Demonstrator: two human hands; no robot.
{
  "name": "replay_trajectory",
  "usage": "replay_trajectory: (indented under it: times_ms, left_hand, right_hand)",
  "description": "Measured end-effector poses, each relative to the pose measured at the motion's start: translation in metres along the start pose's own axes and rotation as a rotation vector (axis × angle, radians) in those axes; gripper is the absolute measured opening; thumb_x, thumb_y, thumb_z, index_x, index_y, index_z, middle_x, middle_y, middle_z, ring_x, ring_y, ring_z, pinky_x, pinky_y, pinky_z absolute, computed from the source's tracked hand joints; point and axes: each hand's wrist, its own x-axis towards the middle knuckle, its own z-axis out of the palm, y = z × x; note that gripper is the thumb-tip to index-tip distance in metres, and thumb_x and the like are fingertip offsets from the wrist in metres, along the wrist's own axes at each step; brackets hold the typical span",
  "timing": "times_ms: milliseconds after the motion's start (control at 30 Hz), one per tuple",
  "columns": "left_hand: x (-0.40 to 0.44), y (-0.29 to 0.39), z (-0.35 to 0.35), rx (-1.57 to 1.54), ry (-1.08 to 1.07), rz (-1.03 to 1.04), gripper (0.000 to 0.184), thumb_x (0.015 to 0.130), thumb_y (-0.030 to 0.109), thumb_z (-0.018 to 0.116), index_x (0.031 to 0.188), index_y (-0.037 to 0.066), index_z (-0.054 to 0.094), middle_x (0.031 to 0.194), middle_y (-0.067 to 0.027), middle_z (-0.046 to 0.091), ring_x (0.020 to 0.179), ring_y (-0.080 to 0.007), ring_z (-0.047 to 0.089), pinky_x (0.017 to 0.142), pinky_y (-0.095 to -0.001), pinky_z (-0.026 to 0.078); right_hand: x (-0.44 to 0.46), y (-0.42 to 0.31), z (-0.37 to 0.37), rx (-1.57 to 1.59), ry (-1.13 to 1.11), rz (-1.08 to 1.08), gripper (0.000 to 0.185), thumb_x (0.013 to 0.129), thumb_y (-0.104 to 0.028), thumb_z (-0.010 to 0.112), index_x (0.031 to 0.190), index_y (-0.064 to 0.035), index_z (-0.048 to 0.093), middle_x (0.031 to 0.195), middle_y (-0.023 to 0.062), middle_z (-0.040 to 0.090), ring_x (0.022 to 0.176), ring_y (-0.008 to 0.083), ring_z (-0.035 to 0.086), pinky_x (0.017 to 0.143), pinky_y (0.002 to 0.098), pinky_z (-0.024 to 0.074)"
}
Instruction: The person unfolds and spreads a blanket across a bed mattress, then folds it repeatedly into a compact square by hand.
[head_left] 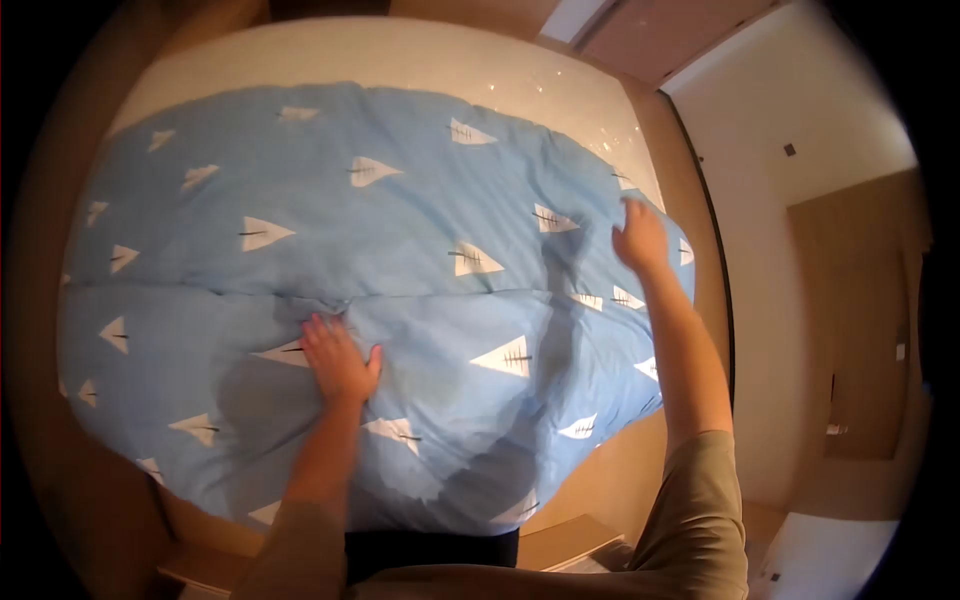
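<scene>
A blue quilt (400,220) printed with white tree shapes lies spread over a bed, with a crease running across its middle. My left hand (338,358) rests flat on the near half of the quilt, fingers stretched out and thumb apart, just below the crease. Over the right part of the quilt is my right hand (640,238), bent loosely with a gap between thumb and forefinger; nothing shows in it. Its shadow falls on the cloth to the left, so it looks raised. The remaining fingers of that hand are hidden.
Beyond the quilt's far edge shows a pale mattress (370,50). A wooden bed frame (712,270) borders the right side, with a light floor (745,130) past it. A wooden door or cabinet panel (850,300) stands farther right. Wooden boards (580,540) lie near my body.
</scene>
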Motion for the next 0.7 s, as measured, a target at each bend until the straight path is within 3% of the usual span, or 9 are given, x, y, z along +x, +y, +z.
replay_trajectory:
  times_ms: [100,267,367,500,533,567,600,633,700]
  left_hand:
    - [0.008,-0.005,0.012,-0.045,-0.009,0.006,0.085,0.076,0.051,0.059,0.134,-0.006,0.037,0.148,-0.0308,0.021,0.139,-0.048,0.014,0.112,-0.0574,0.009]
    - [0.017,-0.015,0.032,-0.092,-0.067,-0.004,0.085,0.069,0.051,0.059,0.126,-0.008,0.04,0.149,-0.0314,0.018,0.139,-0.0499,0.01,0.11,-0.0605,0.005]
    - [0.018,-0.017,0.037,-0.098,-0.082,0.011,0.083,0.065,0.04,0.064,0.127,-0.008,0.038,0.148,-0.0317,0.018,0.138,-0.0495,0.011,0.11,-0.0604,0.007]
    - [0.017,-0.016,0.035,-0.064,-0.127,-0.001,0.087,0.067,0.046,0.063,0.128,-0.009,0.036,0.149,-0.0313,0.016,0.139,-0.0487,0.009,0.111,-0.0588,0.004]
    - [0.017,-0.017,0.037,-0.07,-0.094,0.012,0.086,0.067,0.045,0.063,0.129,-0.009,0.035,0.149,-0.0312,0.016,0.139,-0.0484,0.01,0.111,-0.0585,0.005]
    - [0.018,-0.016,0.036,-0.078,-0.059,0.025,0.086,0.068,0.045,0.063,0.129,-0.009,0.035,0.149,-0.0311,0.016,0.139,-0.0481,0.01,0.112,-0.0582,0.005]
    - [0.021,-0.014,0.032,-0.077,-0.045,0.03,0.086,0.068,0.045,0.063,0.129,-0.009,0.035,0.149,-0.0312,0.016,0.139,-0.0478,0.01,0.112,-0.0575,0.005]
    - [0.019,-0.012,0.028,-0.075,-0.033,0.034,0.085,0.068,0.044,0.063,0.129,-0.009,0.035,0.149,-0.0313,0.016,0.139,-0.0475,0.01,0.112,-0.0569,0.005]
    - [0.018,-0.006,0.02,-0.073,0.027,0.068,0.084,0.07,0.044,0.062,0.129,-0.009,0.036,0.148,-0.0313,0.018,0.139,-0.0473,0.011,0.113,-0.0561,0.007]
  right_hand:
    - [0.076,0.021,0.038,0.002,0.111,-0.07,0.047,0.075,-0.014,0.061,0.121,-0.0067,0.052,0.116,0.0162,0.059,0.107,0.0361,0.055,0.09,0.0454,0.0455]
    - [0.118,0.035,0.129,-0.195,0.05,0.242,0.052,0.081,-0.011,0.056,0.131,-0.0056,0.041,0.12,0.0188,0.059,0.113,0.0324,0.056,0.09,0.0428,0.0463]
    - [0.116,0.027,0.139,-0.05,-0.381,0.473,0.071,0.08,-0.012,0.058,0.143,-0.0061,0.026,0.118,0.0213,0.061,0.112,0.0356,0.057,0.091,0.0434,0.0471]
    - [0.11,0.033,0.109,-0.053,-0.235,0.182,0.039,0.081,-0.008,0.053,0.12,-0.0073,0.053,0.105,0.0173,0.065,0.098,0.0362,0.062,0.083,0.0436,0.0492]
    - [0.096,0.033,0.088,0.072,-0.052,0.175,0.036,0.078,-0.006,0.053,0.114,-0.0086,0.059,0.102,0.0195,0.064,0.095,0.0369,0.061,0.082,0.0443,0.049]
    - [0.073,0.035,0.074,0.189,0.191,0.118,0.044,0.074,-0.006,0.058,0.118,-0.0077,0.057,0.1,0.0196,0.064,0.096,0.0376,0.061,0.083,0.045,0.0485]
    - [0.043,0.045,0.062,0.226,0.428,-0.088,0.05,0.07,-0.003,0.06,0.119,-0.007,0.057,0.095,0.0186,0.064,0.089,0.0374,0.06,0.077,0.0458,0.0478]
    - [-0.001,0.043,0.03,0.235,0.355,-0.147,0.057,0.066,-0.001,0.061,0.122,-0.0069,0.055,0.086,0.0169,0.061,0.08,0.0361,0.057,0.067,0.0462,0.0437]
    - [-0.096,0.022,-0.027,0.138,0.238,-0.272,0.027,0.057,-0.005,0.068,0.082,-0.0128,0.062,0.058,0.0123,0.047,0.059,0.0329,0.051,0.054,0.0465,0.0341]
